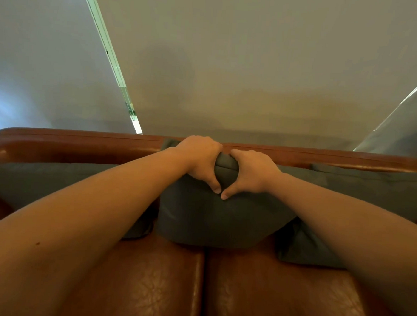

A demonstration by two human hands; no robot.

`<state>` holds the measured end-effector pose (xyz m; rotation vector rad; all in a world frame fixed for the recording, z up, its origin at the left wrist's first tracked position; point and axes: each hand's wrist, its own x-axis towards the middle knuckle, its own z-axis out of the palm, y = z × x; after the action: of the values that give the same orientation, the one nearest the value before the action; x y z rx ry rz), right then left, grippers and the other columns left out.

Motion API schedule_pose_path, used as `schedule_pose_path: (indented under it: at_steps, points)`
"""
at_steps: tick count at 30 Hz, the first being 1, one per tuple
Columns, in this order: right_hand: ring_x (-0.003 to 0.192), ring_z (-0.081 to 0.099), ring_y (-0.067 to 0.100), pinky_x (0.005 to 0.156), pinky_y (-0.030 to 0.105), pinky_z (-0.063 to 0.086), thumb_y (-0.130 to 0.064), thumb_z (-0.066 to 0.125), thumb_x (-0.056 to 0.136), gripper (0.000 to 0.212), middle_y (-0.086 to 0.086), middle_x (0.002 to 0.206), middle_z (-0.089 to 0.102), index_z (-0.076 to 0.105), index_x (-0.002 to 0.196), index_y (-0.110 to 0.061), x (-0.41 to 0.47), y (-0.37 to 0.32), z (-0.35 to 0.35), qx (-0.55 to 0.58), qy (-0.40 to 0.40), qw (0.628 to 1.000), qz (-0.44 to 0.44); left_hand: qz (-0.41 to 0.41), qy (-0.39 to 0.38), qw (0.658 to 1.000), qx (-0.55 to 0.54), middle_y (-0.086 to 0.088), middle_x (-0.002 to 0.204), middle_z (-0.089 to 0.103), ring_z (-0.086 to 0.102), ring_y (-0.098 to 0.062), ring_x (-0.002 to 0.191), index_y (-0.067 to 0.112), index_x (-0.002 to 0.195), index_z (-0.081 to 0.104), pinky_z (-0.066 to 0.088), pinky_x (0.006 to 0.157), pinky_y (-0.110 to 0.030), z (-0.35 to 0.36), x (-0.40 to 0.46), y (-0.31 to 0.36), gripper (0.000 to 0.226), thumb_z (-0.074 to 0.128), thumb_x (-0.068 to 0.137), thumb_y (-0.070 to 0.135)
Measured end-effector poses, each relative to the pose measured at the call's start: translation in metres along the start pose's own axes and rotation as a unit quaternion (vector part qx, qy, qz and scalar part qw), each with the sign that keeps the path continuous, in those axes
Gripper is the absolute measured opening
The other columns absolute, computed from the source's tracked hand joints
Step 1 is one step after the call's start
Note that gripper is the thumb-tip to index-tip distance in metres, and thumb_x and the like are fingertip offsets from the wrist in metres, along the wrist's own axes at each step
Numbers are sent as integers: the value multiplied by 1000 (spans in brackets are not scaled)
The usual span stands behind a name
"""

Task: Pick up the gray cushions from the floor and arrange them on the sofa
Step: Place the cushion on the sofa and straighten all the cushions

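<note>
Both hands on the middle cushion, at its top edge. Left hand and right hand side by side, fingers curled over the far side of the top, thumbs pressed into the near face, thumb tips almost touching. Cushion stands upright on the sofa seat, against the backrest, over the seam between the seat pads. Left cushion and right cushion flank it, also leaning on the backrest. Plain wall behind.
</note>
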<state>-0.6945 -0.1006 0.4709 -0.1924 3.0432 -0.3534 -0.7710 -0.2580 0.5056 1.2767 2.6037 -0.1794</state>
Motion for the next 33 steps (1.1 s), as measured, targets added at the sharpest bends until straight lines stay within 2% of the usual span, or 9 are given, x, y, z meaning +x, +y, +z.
schedule_pose_path:
  at_steps: [6,12,17,19,22,25,28,31,33]
  points:
    - [63,45,2,51,24,30,-80,77,35,66,-23,71,48,41,73,-39,-18,20,3,73,14,997,18,-39,-5,998,50,6,111,54,52,-19,99,28,122,45,45,85,-37,-13,-29,-48,115,71,27,87]
    - [86,60,14,70,35,48,-74,82,38,76,-12,92,63,58,95,-30,-25,25,-4,115,-10,992,45,-18,58,984,-168,5,90,59,58,-17,82,20,99,55,42,64,-26,-4,-38,-55,73,93,45,51]
    - [110,52,11,94,33,45,-71,86,35,117,-11,126,54,40,134,-30,-22,6,-14,140,-43,989,21,17,129,964,-230,1,74,61,56,-15,67,13,81,62,41,57,-27,-10,-29,-31,54,93,49,44]
    - [105,55,10,88,31,47,-64,89,38,107,-9,119,59,49,129,-25,-13,-6,-11,186,-1,982,24,38,142,954,-261,-2,72,62,55,-17,64,11,80,64,40,58,-30,-11,-23,-14,48,93,54,39]
    - [96,66,13,83,35,52,-41,96,48,69,-6,102,71,68,107,-19,-13,-6,-1,269,32,962,28,39,124,940,-315,1,78,66,60,-13,68,14,89,68,46,62,-28,1,-21,-5,46,91,58,38]
    - [90,69,7,79,31,54,-25,98,48,54,-8,93,75,74,96,-20,-15,5,2,359,68,930,30,-4,90,913,-399,10,112,63,61,-5,100,26,121,57,51,87,-26,21,-30,-21,87,90,47,57]
    - [83,69,0,74,22,54,-23,96,47,48,-13,86,75,74,89,-22,-11,20,-14,417,104,902,43,-42,10,926,-375,13,139,43,45,-13,126,35,144,27,41,103,-32,55,-49,-45,132,90,33,67]
    - [83,71,4,68,18,56,-34,94,42,44,-11,86,76,75,82,-28,-8,34,-31,457,107,881,66,-93,-5,924,-370,6,149,34,38,-21,133,46,145,10,35,110,-46,80,-63,-65,142,89,29,68]
    - [83,72,6,66,18,56,-35,94,43,44,-10,87,76,75,83,-28,-6,37,-36,461,90,880,67,-117,-5,928,-353,4,146,39,42,-23,130,40,146,15,37,108,-46,80,-59,-69,142,86,27,73]
